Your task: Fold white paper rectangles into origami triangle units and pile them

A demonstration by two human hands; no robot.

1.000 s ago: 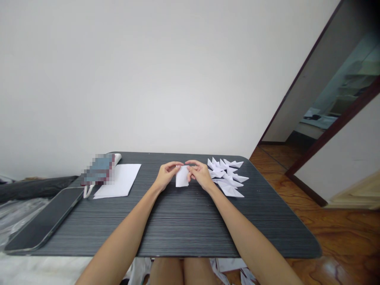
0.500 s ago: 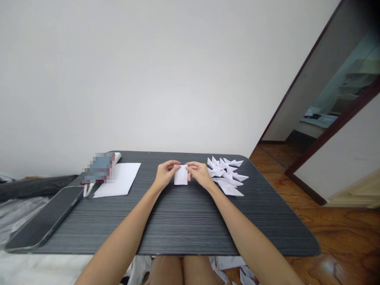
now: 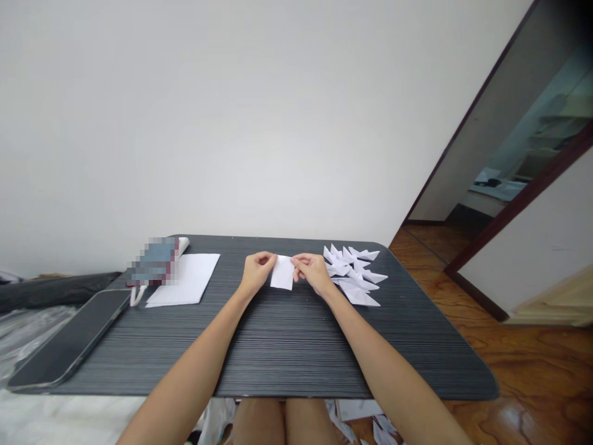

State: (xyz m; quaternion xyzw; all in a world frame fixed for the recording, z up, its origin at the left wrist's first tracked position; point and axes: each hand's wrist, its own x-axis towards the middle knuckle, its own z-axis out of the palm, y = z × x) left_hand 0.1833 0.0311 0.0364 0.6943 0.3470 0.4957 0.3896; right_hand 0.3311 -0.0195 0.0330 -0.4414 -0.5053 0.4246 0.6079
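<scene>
A small white rectangle of paper [image 3: 282, 274], seemingly folded, is held just above the middle of the dark table [image 3: 296, 346]. My left hand [image 3: 259, 270] pinches its upper left corner between thumb and fingers. At the upper right corner, my right hand [image 3: 310, 271] grips it the same way, other fingers curled. The sheet tilts slightly, its lower edge free toward me. Right beside my right hand lies a group of folded white paper pieces [image 3: 356, 278] with pointed tips, overlapping one another.
Flat white sheets [image 3: 189, 281] lie at the left, partly under a blurred-out object [image 3: 155, 262] with a white cable [image 3: 138, 295]. A dark phone-like slab [image 3: 69, 340] rests along the left edge. Behind the table rises a white wall [image 3: 278, 123]; more paper lies on the floor below.
The small paper has turned slightly, its lower edge shifting a little left. My left fingers have moved a touch along its top corner; both hands keep their hold.
</scene>
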